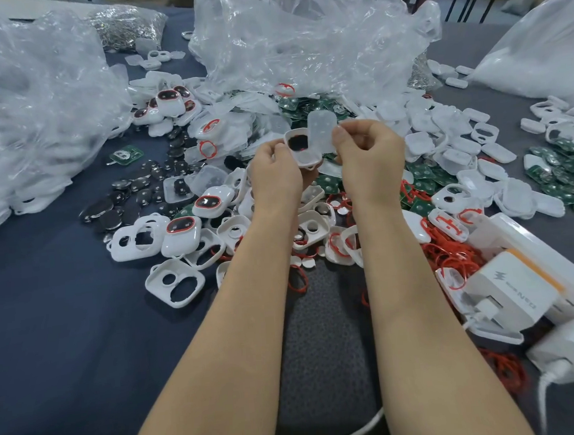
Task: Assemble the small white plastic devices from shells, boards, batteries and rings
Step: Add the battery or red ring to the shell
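above a table [46, 322] heaped with parts [444, 136], the left hand [275, 170] grips a white shell [299, 147], open side seemingly toward the camera; the right hand [366, 149] pinches a translucent pad [321, 128] upright, long axis vertical, at the shell's right edge.

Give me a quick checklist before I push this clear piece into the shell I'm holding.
1. Left hand grips the white shell at its edge: ok.
2. Right hand pinches the translucent piece by its edge: ok.
3. Shell's open side faces up toward the camera: ok.
4. Translucent piece lying flat in the shell: not ok, it stands tilted over the shell's right side.
5. Dark part in the shell's opening fully seated: cannot tell.
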The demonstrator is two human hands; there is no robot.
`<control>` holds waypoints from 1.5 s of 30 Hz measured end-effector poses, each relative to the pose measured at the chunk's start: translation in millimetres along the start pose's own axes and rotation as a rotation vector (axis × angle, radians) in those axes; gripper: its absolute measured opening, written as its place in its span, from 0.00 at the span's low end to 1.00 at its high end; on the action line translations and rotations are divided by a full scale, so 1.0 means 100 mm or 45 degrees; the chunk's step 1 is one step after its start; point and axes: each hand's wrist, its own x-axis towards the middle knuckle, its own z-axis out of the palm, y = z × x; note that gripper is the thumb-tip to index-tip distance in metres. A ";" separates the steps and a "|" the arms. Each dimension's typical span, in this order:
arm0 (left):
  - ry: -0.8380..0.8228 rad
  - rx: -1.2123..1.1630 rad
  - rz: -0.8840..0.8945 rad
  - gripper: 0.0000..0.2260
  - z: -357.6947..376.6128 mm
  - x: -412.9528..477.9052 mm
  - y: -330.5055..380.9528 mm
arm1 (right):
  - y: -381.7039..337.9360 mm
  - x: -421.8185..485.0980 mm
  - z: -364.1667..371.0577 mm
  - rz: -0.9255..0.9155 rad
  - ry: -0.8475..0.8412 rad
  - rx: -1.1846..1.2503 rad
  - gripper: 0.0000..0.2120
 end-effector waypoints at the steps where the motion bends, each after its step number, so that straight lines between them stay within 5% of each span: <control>1: -0.001 0.009 0.000 0.09 0.00 -0.01 0.00 | 0.00 0.00 0.00 -0.008 -0.001 -0.019 0.07; 11: 0.032 0.192 0.050 0.09 -0.01 -0.01 0.00 | 0.00 -0.08 0.12 -0.243 -0.052 -0.377 0.04; 26: 0.023 0.296 0.068 0.10 0.00 0.03 -0.03 | 0.07 -0.06 0.17 -0.242 -0.066 -0.547 0.06; 45: 0.001 0.275 0.068 0.06 -0.01 0.02 -0.03 | 0.07 -0.01 0.16 0.045 -0.150 -0.193 0.03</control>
